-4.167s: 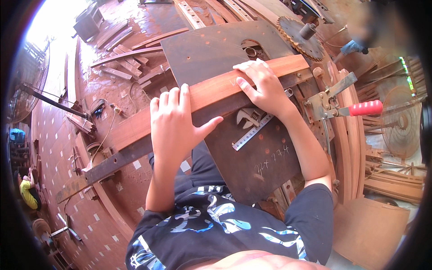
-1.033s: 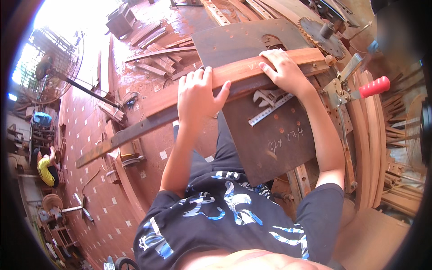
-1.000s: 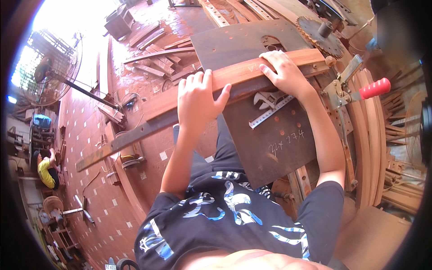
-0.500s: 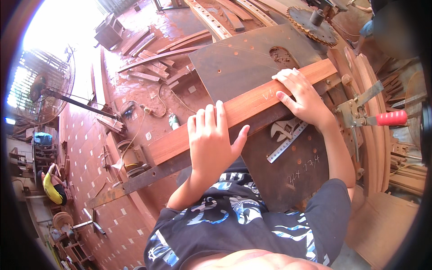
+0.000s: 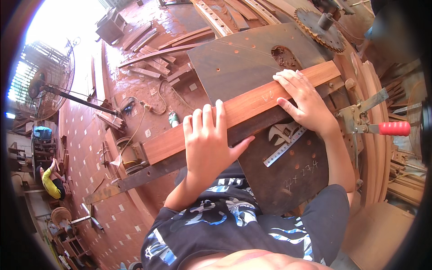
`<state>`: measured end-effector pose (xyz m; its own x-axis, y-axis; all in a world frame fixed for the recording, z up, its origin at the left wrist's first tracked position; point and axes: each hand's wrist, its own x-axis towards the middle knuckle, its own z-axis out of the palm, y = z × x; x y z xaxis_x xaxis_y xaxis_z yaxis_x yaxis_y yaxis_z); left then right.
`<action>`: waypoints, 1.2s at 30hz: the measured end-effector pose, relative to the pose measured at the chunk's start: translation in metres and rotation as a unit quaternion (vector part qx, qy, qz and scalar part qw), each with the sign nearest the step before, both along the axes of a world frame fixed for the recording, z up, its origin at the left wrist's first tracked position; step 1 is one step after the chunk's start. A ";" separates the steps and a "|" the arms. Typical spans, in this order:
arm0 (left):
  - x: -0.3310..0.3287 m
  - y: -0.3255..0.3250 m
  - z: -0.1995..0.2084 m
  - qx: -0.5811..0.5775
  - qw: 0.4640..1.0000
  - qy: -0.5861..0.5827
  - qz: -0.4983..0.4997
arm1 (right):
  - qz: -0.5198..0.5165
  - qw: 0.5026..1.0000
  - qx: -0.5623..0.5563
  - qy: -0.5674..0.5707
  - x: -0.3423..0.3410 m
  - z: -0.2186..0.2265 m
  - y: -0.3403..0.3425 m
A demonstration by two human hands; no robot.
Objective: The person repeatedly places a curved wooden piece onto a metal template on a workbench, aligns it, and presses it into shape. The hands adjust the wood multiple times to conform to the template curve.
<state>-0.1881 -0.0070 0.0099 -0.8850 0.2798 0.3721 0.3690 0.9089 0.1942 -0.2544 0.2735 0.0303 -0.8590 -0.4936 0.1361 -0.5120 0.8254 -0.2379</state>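
Note:
A long reddish-brown wooden board (image 5: 245, 108) lies slantwise along a dark metal edge at the table's near side, a pale handwritten mark on its upper face. My left hand (image 5: 208, 139) holds it left of the middle, fingers over the top and thumb by the near edge. Farther right, my right hand (image 5: 306, 101) grips the same board, fingers across its top, thumb at the near side. Below the right hand, an adjustable wrench (image 5: 280, 133) and a short metal ruler (image 5: 281, 150) rest on the dark plate (image 5: 292, 193).
A toothed circular blade (image 5: 320, 30) lies at the far right. A toggle clamp with a red handle (image 5: 394, 128) stands right of the board. Wooden strips (image 5: 155, 63) and a cable (image 5: 161, 101) lie on the tiled floor. At left are a fan (image 5: 54, 83) and another person (image 5: 52, 179).
The board's left end and my left hand have shifted slightly left. My right hand stays in nearly the same place, and the whole view has turned a little.

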 end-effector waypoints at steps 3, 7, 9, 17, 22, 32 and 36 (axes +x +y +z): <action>-0.001 0.001 -0.001 -0.001 1.000 0.008 0.003 | 0.011 1.000 0.009 -0.003 0.002 0.003 0.002; -0.003 0.001 -0.005 0.000 1.000 0.019 0.006 | -0.009 1.000 0.016 0.002 0.006 0.000 -0.001; -0.004 0.002 -0.004 -0.005 1.000 0.021 0.008 | -0.020 1.000 0.017 0.014 0.007 -0.005 0.000; -0.006 -0.001 -0.007 -0.006 0.999 0.031 -0.007 | -0.036 0.998 -0.044 0.037 0.002 -0.009 0.000; -0.007 -0.005 -0.009 -0.009 0.998 0.057 -0.018 | -0.031 0.996 -0.053 0.058 0.000 -0.009 -0.001; -0.021 -0.007 -0.020 -0.047 0.992 0.115 -0.002 | -0.012 0.991 -0.095 0.093 -0.021 -0.023 0.007; -0.024 -0.004 -0.018 -0.027 0.993 0.111 0.014 | -0.016 0.990 -0.096 0.106 -0.025 -0.024 0.006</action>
<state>-0.2122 -0.0111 -0.0084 -0.7902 0.2820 0.5441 0.3724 0.9261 0.0608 -0.2792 0.2798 0.0060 -0.8155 -0.4145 0.4038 -0.5420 0.7917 -0.2818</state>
